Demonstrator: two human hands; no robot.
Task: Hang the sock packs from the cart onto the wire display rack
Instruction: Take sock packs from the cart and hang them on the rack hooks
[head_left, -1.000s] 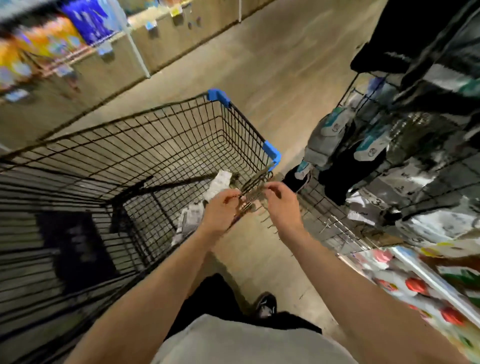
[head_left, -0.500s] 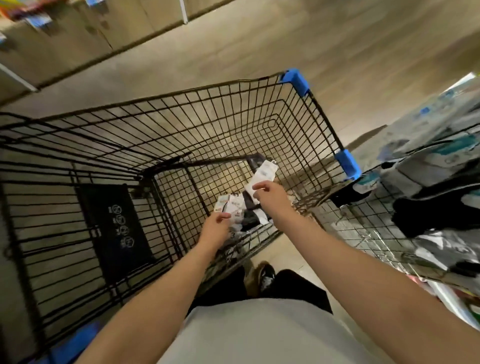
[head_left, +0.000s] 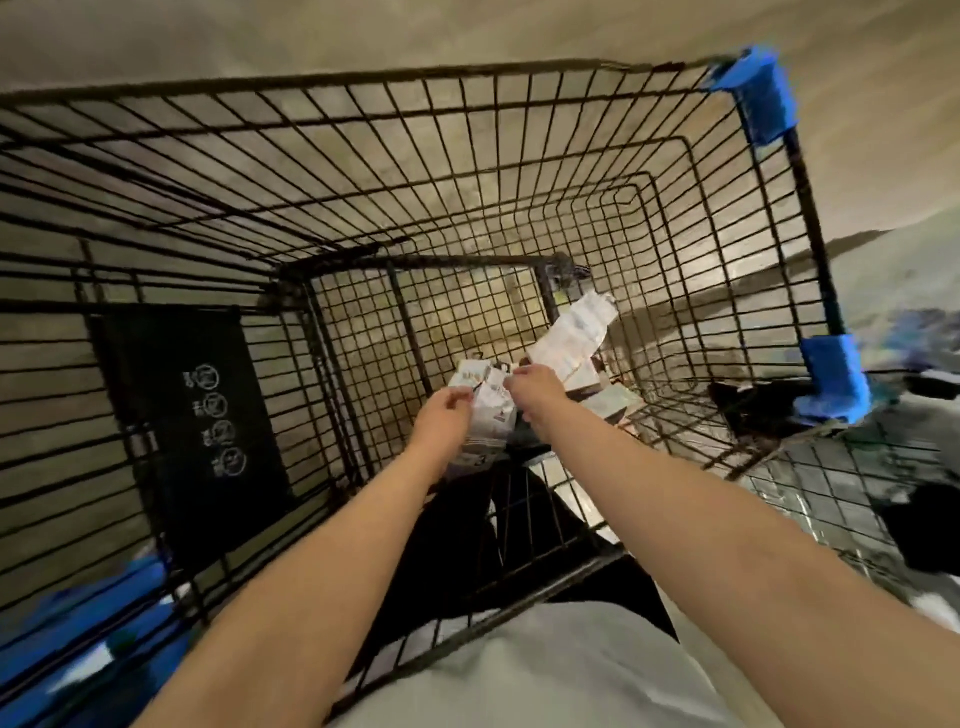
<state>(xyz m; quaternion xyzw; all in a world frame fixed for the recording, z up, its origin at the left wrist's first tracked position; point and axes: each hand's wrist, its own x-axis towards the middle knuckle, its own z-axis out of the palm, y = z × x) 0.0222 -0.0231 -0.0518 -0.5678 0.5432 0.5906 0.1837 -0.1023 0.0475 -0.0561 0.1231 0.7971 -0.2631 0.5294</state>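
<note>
Sock pack in hand: a white printed pack, held low inside the cart, near its bottom corner closest to the person.
Other sock packs: a few more lie just beyond it on the cart floor.
Handling: likely light and soft, with a stiffer card sleeve; it should bend and not break. The top edge, where a hanging hook would sit, looks the best place to grip.
Left hand: closed on the pack's left side, thumb on top.
Right hand: pinching the pack's upper right edge.
Arms: both bare, stretched forward and down over the cart's rim.
Wire display rack: blurred, at far right, apart from the hands.
</note>
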